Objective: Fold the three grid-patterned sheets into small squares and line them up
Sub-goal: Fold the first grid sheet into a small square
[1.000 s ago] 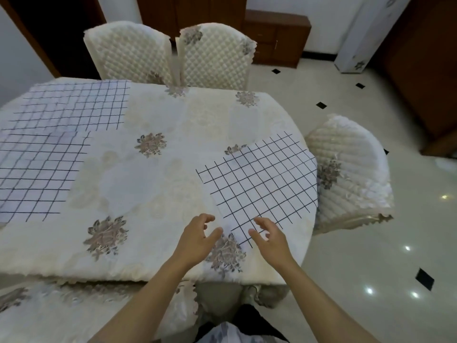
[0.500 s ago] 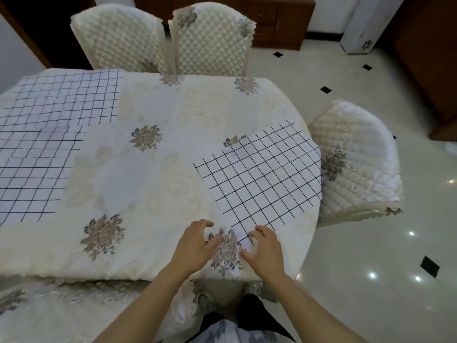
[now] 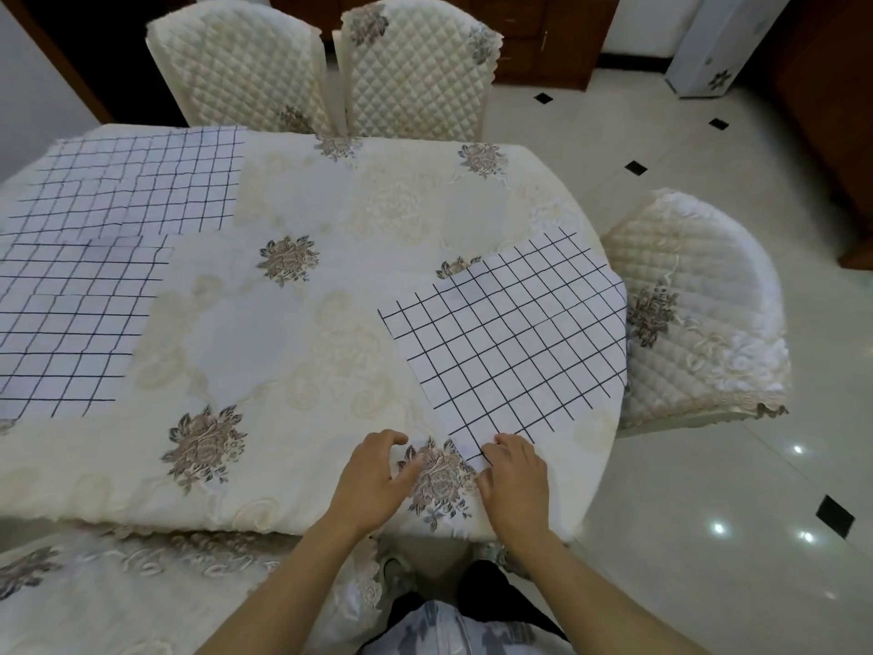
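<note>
Right hand (image 3: 515,479): my fingers (image 3: 493,450) are curled down on the nearest corner of the near sheet (image 3: 510,338), pinching it. A second ago this hand hung spread above that edge, touching nothing.
Left hand (image 3: 373,475): loosely curled and holding nothing, it rests on the cloth just left of that corner, apart from the other hand. It has come down too, but has not reached the paper.
Near sheet: flat and unfolded, it lies cornerwise on the right side of the desk (image 3: 307,352), its right edge at the rim — in the same place as before.
Meaning: the corner is taken and nothing is creased, so I judge the first fold is only starting and all three folds remain.
Other two sheets (image 3: 80,319): flat on the left side, one just behind the other, well apart from my hands and unchanged.
Chairs (image 3: 415,63): two stand past the far edge and one at the right. My view has tipped closer and lower since then.
</note>
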### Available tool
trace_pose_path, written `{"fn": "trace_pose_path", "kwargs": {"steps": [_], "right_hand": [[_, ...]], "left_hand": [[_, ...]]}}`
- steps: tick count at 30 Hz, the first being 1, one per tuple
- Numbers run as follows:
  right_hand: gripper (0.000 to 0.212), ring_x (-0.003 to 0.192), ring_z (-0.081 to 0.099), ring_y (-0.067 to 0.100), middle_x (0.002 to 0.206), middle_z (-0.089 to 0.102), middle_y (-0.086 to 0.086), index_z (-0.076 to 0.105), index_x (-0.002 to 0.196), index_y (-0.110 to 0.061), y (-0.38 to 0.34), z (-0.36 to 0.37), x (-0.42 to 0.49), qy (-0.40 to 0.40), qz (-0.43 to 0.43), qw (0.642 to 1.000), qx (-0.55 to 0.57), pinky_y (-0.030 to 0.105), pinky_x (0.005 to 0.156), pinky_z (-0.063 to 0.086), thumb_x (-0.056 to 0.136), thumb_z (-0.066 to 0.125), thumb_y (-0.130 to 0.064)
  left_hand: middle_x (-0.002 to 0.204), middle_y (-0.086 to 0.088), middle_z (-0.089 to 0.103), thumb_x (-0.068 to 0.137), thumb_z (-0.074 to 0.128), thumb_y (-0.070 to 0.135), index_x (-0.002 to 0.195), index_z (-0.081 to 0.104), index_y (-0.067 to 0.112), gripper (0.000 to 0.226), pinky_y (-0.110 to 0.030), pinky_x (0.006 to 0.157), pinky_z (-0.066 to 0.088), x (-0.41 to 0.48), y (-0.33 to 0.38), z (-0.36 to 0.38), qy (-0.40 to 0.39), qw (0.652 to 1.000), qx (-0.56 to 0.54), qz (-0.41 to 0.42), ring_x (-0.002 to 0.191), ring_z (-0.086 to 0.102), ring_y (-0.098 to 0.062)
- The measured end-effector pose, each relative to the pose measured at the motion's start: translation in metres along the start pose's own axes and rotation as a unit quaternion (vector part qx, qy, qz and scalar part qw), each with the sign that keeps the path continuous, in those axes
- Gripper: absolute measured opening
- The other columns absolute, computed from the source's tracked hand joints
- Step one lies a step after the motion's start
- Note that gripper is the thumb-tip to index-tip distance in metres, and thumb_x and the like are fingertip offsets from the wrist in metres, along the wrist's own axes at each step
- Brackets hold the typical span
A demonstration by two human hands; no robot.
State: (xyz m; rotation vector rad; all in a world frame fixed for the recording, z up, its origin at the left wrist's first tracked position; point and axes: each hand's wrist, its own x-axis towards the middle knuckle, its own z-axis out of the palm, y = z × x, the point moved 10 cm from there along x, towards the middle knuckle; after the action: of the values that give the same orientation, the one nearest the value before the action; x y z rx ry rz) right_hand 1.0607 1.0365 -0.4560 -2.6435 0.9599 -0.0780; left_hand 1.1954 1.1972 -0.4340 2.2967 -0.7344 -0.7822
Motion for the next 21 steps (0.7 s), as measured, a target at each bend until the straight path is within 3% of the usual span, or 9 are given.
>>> {"fn": "trace_pose_path", "kwargs": {"steps": [6, 11, 17, 21], "right_hand": [[0.014, 0.092, 0.060, 0.024, 0.095, 0.065, -0.002, 0.071, 0.079, -0.019, 0.002, -0.016, 0.007, 0.037, 0.008, 0.998, 0.053, 0.034, 0.073, 0.045, 0.071, 0.079, -0.010], [0.011, 0.092, 0.057, 0.015, 0.096, 0.064, -0.006, 0.071, 0.086, -0.019, 0.000, -0.029, 0.011, 0.050, -0.039, 0.992, 0.109, 0.026, 0.080, 0.039, 0.080, 0.073, -0.010], [0.011, 0.098, 0.052, 0.005, 0.101, 0.061, -0.011, 0.071, 0.091, -0.020, 0.006, -0.065, 0.015, 0.086, -0.046, 0.979, 0.180, 0.021, 0.088, 0.039, 0.085, 0.070, -0.011], [0.008, 0.098, 0.055, 0.005, 0.100, 0.062, -0.010, 0.072, 0.091, -0.019, 0.012, -0.088, 0.012, 0.116, -0.034, 0.965, 0.231, 0.019, 0.088, 0.043, 0.086, 0.069, -0.013]], "left_hand": [[0.127, 0.006, 0.053, 0.093, 0.057, 0.045, 0.125, 0.052, 0.027, 0.038, -0.026, 0.087, 0.040, 0.006, 0.003, -0.005, 0.009, 1.000, 0.008, 0.001, 0.112, 0.049, -0.010], [0.131, 0.004, 0.052, 0.092, 0.058, 0.039, 0.129, 0.051, 0.024, 0.040, -0.027, 0.090, 0.040, 0.016, 0.018, -0.010, 0.017, 0.999, 0.023, 0.028, 0.116, 0.049, -0.013], [0.141, 0.005, 0.046, 0.085, 0.066, 0.042, 0.139, 0.041, 0.026, 0.061, -0.029, 0.097, 0.039, 0.032, 0.040, -0.017, 0.030, 0.994, 0.065, 0.087, 0.123, 0.043, -0.015], [0.149, 0.001, 0.037, 0.074, 0.077, 0.039, 0.149, 0.028, 0.023, 0.091, -0.037, 0.103, 0.039, 0.042, 0.059, -0.032, 0.086, 0.982, 0.104, 0.133, 0.130, 0.035, -0.021]]}}
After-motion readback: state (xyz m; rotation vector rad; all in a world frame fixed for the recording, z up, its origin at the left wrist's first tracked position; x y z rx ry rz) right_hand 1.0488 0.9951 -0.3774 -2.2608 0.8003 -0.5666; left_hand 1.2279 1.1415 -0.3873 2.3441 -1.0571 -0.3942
